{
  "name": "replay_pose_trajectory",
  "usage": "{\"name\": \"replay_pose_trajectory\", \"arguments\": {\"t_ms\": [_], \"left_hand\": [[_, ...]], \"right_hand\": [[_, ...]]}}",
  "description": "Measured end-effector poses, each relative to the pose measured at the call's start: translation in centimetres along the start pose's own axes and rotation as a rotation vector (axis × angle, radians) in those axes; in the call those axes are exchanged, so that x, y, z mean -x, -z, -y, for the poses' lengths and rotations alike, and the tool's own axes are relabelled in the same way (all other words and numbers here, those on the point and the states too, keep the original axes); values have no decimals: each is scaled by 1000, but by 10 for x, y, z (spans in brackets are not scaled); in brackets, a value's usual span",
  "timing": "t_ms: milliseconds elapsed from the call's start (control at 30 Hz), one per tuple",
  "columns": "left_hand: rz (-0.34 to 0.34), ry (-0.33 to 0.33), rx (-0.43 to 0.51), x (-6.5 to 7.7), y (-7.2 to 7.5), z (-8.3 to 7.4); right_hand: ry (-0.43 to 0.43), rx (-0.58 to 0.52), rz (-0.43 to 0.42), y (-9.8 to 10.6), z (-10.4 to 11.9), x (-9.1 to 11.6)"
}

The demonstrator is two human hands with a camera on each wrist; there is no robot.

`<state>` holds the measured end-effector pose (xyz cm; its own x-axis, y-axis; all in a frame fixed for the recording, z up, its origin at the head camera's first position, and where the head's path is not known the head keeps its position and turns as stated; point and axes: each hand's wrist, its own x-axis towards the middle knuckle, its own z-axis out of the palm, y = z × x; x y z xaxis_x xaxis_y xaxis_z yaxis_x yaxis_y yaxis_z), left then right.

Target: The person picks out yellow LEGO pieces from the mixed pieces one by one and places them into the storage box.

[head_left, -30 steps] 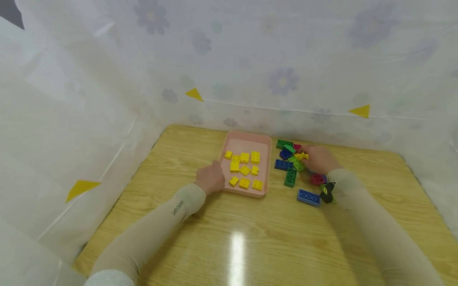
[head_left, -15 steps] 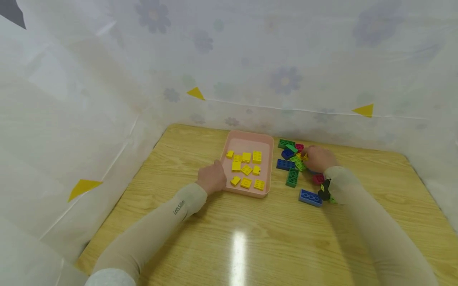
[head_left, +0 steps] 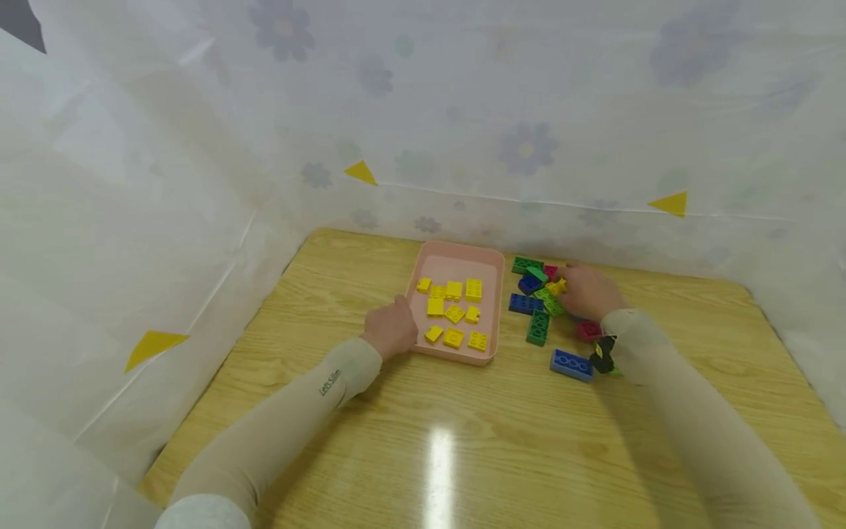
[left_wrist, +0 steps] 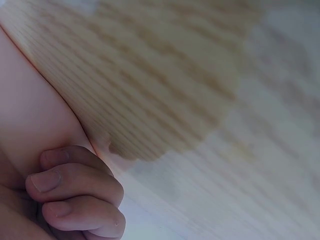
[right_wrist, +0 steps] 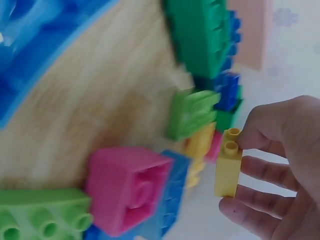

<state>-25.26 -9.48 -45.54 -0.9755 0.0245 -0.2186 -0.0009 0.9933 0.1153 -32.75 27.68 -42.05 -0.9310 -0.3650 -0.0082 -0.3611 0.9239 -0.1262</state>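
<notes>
Head view: right grip (head_left: 590, 291) pinches a yellow brick (right_wrist: 228, 172); left grip (head_left: 391, 328) grasps pink tray (head_left: 463, 266).

Booth-like tabletop work area; building type indeterminable. Wood-grain table (head_left: 529, 448), walled at back and sides by pale flower-printed sheeting (head_left: 449, 88) bearing 3 yellow triangles (head_left: 361, 173).

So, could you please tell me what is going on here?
A person's right hand pinches a yellow two-stud toy brick near loose mixed-colour bricks on a wood-grain table. The left hand grips the edge of a pink tray, in which only yellow bricks show. The pinched brick is outside the tray.
</notes>
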Motion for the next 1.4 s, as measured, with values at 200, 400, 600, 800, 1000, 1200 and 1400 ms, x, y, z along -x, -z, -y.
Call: {"name": "replay_pose_trajectory", "arguments": {"t_ms": [200, 400, 600, 800, 1000, 1200, 1400], "left_hand": [[11, 3, 8, 0, 0, 1], [0, -10, -9, 2, 2, 0], [1, -15, -10, 3, 2, 0], [26, -9, 12, 2, 2, 0], [25, -3, 25, 4, 3, 0], [33, -1, 19, 4, 5, -1], [47, 11, 11, 4, 5, -1]], "right_hand": [[112, 7, -73, 17, 30, 3], [164, -43, -26, 27, 76, 0], [250, -95, 36, 19, 114, -13], [225, -70, 121, 2, 128, -29], [161, -21, 216, -9, 135, -39], [158, 45, 171, -15, 134, -45], [177, 46, 154, -20, 133, -50]]}}
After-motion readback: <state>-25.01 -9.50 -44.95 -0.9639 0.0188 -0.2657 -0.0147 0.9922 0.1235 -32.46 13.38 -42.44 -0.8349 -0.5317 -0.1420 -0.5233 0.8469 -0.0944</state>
